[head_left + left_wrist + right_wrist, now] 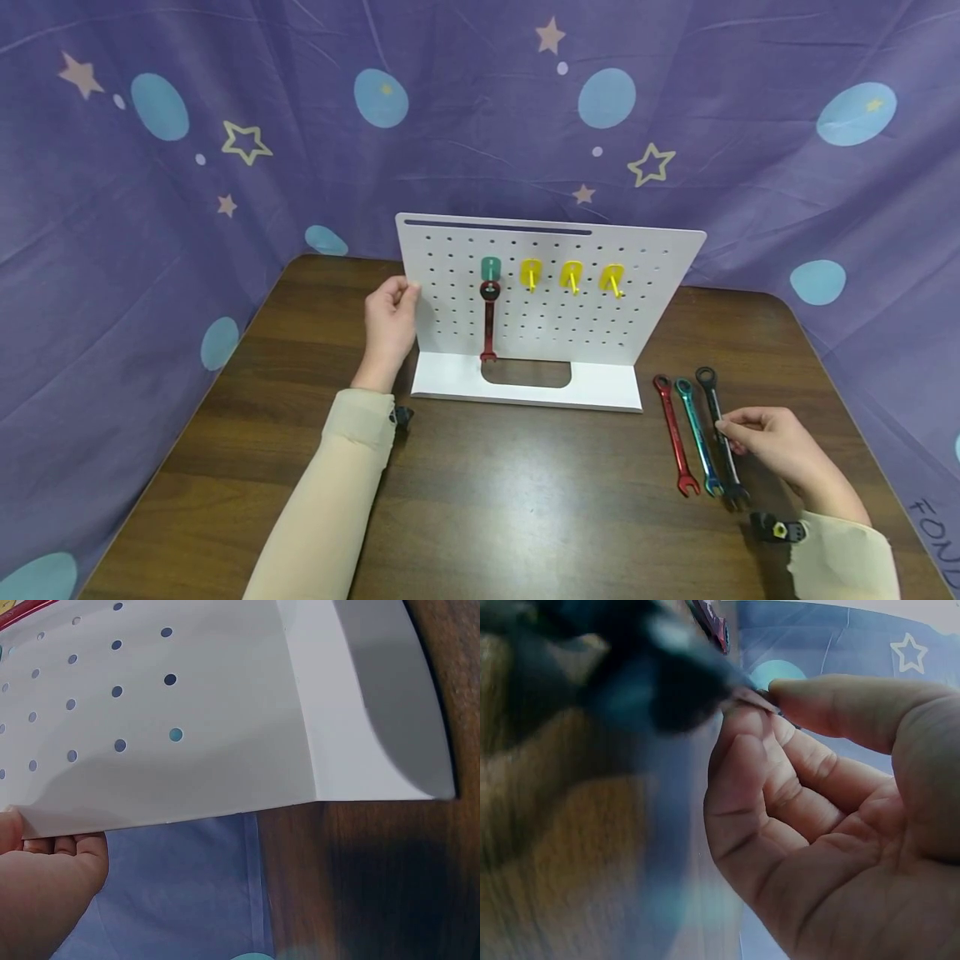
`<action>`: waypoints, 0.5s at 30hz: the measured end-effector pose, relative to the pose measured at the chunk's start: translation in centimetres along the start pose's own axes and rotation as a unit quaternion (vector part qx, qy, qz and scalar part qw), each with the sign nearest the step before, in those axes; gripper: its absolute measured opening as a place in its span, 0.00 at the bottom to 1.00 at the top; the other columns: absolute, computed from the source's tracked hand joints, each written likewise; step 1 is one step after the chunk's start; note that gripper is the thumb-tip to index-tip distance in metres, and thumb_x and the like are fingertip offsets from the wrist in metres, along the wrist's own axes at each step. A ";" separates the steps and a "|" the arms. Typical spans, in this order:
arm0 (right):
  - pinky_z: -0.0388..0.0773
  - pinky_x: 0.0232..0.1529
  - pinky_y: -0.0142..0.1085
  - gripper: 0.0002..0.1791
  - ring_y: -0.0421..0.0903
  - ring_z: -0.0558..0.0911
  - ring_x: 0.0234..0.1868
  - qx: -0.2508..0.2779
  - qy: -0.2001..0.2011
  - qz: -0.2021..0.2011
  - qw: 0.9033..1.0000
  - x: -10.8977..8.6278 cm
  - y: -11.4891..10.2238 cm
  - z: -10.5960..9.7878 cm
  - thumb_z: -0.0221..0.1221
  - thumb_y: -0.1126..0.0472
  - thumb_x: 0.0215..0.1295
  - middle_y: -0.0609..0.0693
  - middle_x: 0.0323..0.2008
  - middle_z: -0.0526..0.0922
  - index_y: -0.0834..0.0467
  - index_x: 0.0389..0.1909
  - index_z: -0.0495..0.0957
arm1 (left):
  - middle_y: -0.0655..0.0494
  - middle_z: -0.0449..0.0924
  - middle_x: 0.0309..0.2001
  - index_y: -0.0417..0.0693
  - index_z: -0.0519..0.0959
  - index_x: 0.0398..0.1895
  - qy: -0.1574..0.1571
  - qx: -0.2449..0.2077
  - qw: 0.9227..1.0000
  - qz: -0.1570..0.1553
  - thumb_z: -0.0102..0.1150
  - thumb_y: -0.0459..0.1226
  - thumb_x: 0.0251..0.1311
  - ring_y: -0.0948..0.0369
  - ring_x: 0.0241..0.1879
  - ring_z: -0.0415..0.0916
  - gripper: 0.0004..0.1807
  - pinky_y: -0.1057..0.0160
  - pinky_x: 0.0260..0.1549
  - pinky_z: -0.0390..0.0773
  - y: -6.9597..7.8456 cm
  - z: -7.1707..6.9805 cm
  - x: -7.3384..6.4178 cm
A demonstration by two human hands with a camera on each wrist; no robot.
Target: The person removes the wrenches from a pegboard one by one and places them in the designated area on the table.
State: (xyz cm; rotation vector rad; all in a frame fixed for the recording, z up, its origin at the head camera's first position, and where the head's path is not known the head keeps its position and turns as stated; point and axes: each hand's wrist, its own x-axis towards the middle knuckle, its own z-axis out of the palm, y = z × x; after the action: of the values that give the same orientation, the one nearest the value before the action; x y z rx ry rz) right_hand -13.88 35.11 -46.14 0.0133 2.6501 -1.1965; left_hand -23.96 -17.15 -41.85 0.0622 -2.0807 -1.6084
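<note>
"Black wrench (727,457) first: what had hold of it?"

"The right hand (783,450). Its thumb and fingertips pinched the shaft, with the ring end pointing away from the person."

"Was it lifted?"

"I couldn't tell whether it touched the table (487,483); the right wrist view was blurred there. It was to the right of the pegboard (551,312), nearer the person."

"What lay beside it?"

"A teal wrench (697,427) just to its left, then a red wrench (675,437), both with their ring ends away from the person too."

"And the left hand (390,321)?"

"It gripped the left edge of the pegboard, thumb in front and fingers curled behind."

"Anything on the pegboard?"

"A dark red wrench (489,321) hung ring end up from the green hook (491,268). Three yellow hooks (531,271) stuck out in a row to the right."

"Farther back?"

"A purple curtain (480,150) with stars and pale blue ovals."
</note>
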 end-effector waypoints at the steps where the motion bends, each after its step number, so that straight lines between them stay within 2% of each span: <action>1: 0.76 0.31 0.37 0.17 0.44 0.78 0.29 -0.003 0.000 0.000 1.000 0.0 0.0 0.0 0.59 0.60 0.75 0.53 0.28 0.81 0.73 0.45 0.81 | 0.40 0.80 0.28 0.29 0.81 0.39 0.000 0.000 1.000 0.000 0.57 0.29 0.72 0.66 0.21 0.61 0.08 0.68 0.20 0.62 0.0 0.0 0.0; 15: 0.76 0.30 0.38 0.17 0.45 0.78 0.30 -0.013 -0.010 0.017 1.000 -0.1 0.1 -0.3 0.59 0.59 0.75 0.52 0.28 0.81 0.73 0.45 0.81 | 0.39 0.79 0.27 0.29 0.81 0.39 -0.001 0.000 1.000 0.001 0.57 0.29 0.72 0.65 0.21 0.60 0.08 0.68 0.20 0.62 0.0 0.0 0.0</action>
State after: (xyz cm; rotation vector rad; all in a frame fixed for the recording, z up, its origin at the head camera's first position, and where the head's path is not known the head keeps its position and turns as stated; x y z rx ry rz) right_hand -13.81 35.40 -45.98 0.0407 2.6370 -1.1456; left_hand -23.93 -17.15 -41.80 0.0590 -2.0820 -1.6080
